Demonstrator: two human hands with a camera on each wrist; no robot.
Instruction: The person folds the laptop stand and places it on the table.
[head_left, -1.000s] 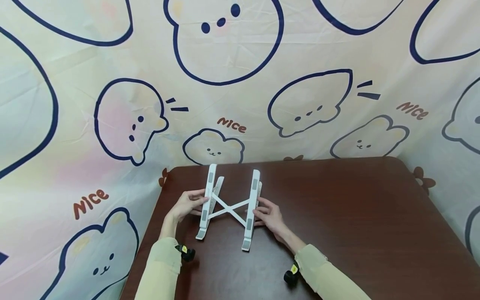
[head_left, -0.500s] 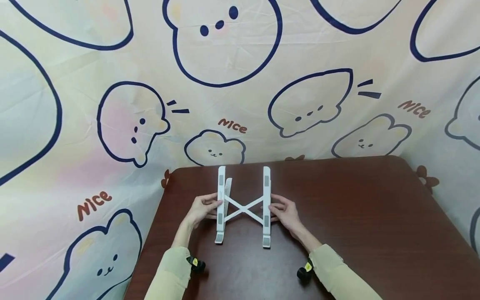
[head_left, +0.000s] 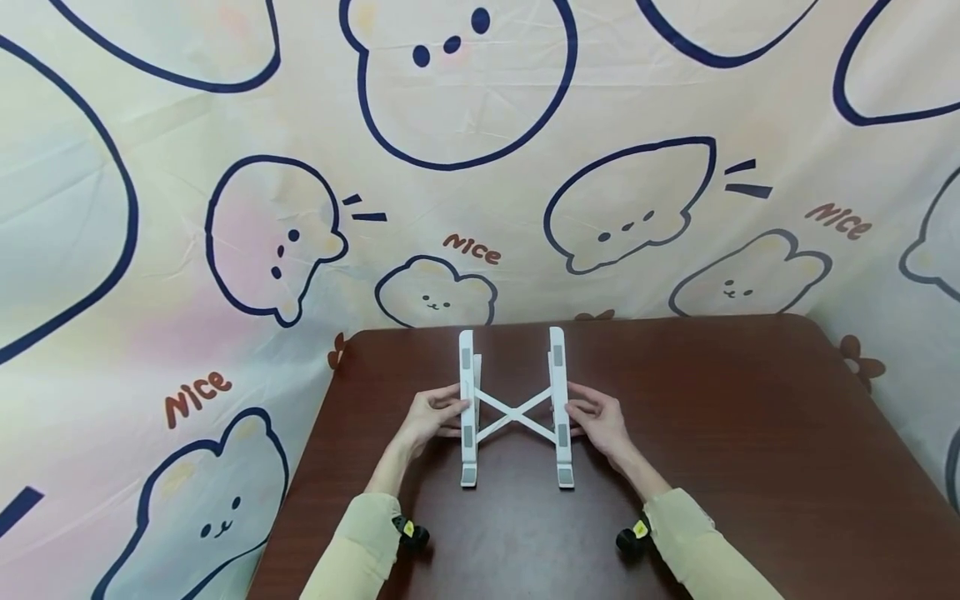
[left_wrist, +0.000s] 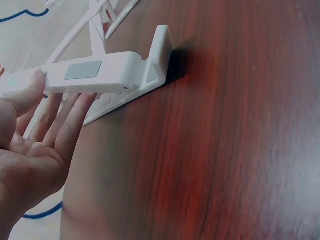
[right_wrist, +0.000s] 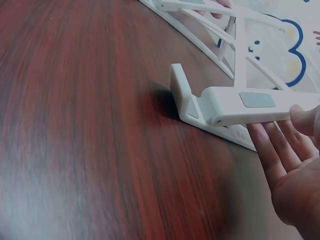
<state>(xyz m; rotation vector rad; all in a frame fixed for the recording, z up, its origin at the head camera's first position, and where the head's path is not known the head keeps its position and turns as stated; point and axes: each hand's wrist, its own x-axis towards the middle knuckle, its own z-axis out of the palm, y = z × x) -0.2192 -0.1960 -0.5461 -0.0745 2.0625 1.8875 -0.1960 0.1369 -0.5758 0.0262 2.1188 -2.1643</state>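
Observation:
A white folding laptop stand (head_left: 514, 413) stands unfolded on the table, its two long arms joined by an X-shaped brace. Grey pads line the arms, and each near end has an upturned lip. On the left arm, my left hand (head_left: 429, 414) grips the outer side, thumb on top and fingers underneath, as the left wrist view shows too. My right hand (head_left: 602, 419) holds the right arm the same way; in the right wrist view its thumb lies on the top edge with the fingers below. Some fingertips are hidden behind the arms.
The dark brown wooden table (head_left: 720, 450) extends to the right and toward me. Behind it and at both sides hangs a pale cloth (head_left: 450, 192) printed with cartoon bears. A small black camera sits at each wrist, by the light green sleeves.
The stand has shifted to the right in the head view with both hands holding it. It has turned from slanted to nearly straight toward me.

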